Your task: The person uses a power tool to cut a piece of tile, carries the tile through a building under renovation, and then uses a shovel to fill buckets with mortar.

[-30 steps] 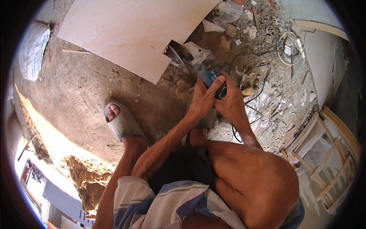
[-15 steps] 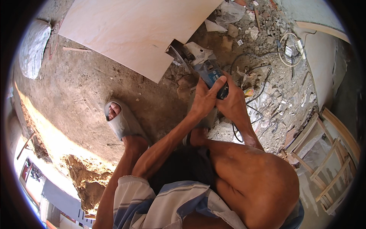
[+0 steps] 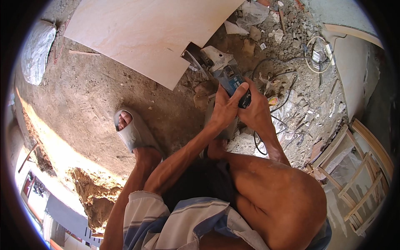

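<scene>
Both my hands are wrapped round a blue and black angle grinder [image 3: 232,80]. My left hand [image 3: 225,106] grips its body from the left, thumb across the top. On the other side, my right hand [image 3: 257,107] closes round the rear end, its fingers partly hidden. The grinder's head and disc [image 3: 196,60] sit at a notch in the near right edge of a large cream tile [image 3: 137,37]. Whether the disc touches the tile, I cannot tell. A black cord [image 3: 287,89] trails from the tool to the right.
Rubble [image 3: 287,37] and broken pieces cover the ground at the right. Against the right side leans a wooden frame [image 3: 358,187]. My sandalled left foot [image 3: 135,129] rests on the dirt floor. A plastic sheet [image 3: 38,52] lies far left, and a sandy heap [image 3: 93,196] near left.
Almost nothing differs. My hands and the grinder have shifted very slightly to the right; the tile stays in place.
</scene>
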The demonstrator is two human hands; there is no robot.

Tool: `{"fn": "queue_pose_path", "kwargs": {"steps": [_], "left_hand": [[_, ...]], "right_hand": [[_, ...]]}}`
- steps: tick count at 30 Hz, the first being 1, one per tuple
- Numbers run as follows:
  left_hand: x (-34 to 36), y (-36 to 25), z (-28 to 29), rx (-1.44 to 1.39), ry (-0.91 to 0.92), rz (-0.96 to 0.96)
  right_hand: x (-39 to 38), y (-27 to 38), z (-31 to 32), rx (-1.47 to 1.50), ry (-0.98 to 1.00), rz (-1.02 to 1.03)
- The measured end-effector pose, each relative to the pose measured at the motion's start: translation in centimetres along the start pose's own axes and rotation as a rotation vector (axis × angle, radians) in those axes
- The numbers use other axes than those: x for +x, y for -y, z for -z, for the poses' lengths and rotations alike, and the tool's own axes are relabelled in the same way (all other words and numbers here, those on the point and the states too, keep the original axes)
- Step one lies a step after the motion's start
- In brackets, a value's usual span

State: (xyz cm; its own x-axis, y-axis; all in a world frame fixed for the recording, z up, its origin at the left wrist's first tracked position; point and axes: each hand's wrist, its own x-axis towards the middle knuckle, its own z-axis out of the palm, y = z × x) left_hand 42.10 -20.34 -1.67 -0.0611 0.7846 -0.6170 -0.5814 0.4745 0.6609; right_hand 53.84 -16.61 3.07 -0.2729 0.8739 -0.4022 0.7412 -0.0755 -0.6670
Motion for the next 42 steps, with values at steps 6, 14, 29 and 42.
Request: {"fn": "queue_pose_path", "kwargs": {"steps": [6, 14, 29, 42], "left_hand": [[0.1, 0.4, -0.2, -0.032, -0.013, -0.011], [0.0, -0.2, -0.2, 0.027, -0.017, 0.011], [0.1, -0.3, -0.7, -0.023, -0.027, -0.006], [0.2, 0.3, -0.5, 0.007, -0.043, 0.0]], "right_hand": [[0.1, -0.3, 0.3, -0.001, 0.02, 0.009], [0.2, -0.6, 0.0, -0.006, -0.013, 0.032], [0.3, 0.2, 0.5, -0.004, 0.009, -0.002], [0.5, 0.2, 0.7, 0.006, 0.034, -0.003]]}}
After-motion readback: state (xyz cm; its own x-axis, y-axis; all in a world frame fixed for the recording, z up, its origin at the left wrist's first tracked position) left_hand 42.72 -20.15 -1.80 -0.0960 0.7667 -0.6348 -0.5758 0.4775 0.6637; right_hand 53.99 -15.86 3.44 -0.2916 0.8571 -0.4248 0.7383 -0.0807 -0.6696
